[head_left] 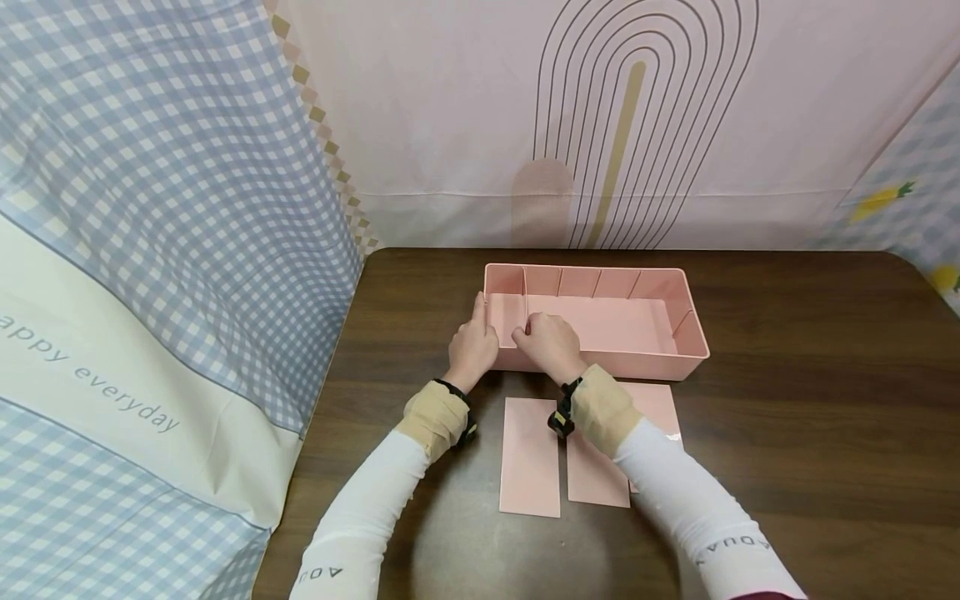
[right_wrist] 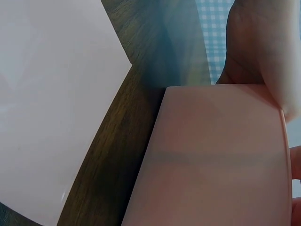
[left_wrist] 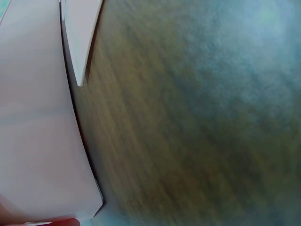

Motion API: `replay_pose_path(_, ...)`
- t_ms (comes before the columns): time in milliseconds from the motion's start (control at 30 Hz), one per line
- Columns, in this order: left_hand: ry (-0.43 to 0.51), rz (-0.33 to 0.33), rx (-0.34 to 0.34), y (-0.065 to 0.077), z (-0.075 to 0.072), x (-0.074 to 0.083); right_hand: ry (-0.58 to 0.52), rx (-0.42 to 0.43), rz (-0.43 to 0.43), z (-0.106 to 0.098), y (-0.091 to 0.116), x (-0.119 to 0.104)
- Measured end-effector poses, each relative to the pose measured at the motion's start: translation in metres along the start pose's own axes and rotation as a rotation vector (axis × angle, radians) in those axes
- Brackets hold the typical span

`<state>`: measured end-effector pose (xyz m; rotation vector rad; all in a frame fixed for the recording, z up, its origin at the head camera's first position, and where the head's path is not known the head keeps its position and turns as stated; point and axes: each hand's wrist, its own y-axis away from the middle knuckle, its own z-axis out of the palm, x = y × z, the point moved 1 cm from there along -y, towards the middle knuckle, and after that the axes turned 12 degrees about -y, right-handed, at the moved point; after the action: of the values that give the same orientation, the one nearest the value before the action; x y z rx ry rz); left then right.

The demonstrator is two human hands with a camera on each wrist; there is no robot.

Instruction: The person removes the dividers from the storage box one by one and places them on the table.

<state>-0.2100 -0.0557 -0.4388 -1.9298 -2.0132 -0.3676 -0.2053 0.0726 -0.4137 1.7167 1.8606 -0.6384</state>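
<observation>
A long, pink, open-topped storage box (head_left: 600,367) stands on the table, with a thin upright divider (head_left: 526,287) across it near its left end. My left hand (head_left: 472,346) holds the box at its front left corner, the index finger stretched along the left wall. Over the front rim reaches my right hand (head_left: 551,342), its fingers curled at the near end of the divider, which they hide. In the right wrist view, that hand (right_wrist: 268,52) lies over the box's front wall (right_wrist: 216,155), with fingertips beyond the rim.
Flat pink panels lie in front of the box: a left one (head_left: 529,458), a middle one (head_left: 596,471) and a right one (head_left: 652,404) partly under my right forearm. The brown wooden table (head_left: 810,375) meets a patterned cloth (head_left: 450,125) behind and checked cloth (head_left: 187,167) at left.
</observation>
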Motion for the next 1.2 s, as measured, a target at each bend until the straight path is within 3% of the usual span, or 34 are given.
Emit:
replay_pose_path(400, 0.008, 0.005, 0.003, 0.0006, -0.0005, 0.0009, 0.045, -0.048, 0.051, -0.0001, -0.0006, -0.0003)
replay_pose_path(1200, 0.009, 0.012, 0.023, 0.0, 0.001, -0.0005, 0.086, 0.013, 0.019, 0.0046, -0.0008, -0.0001)
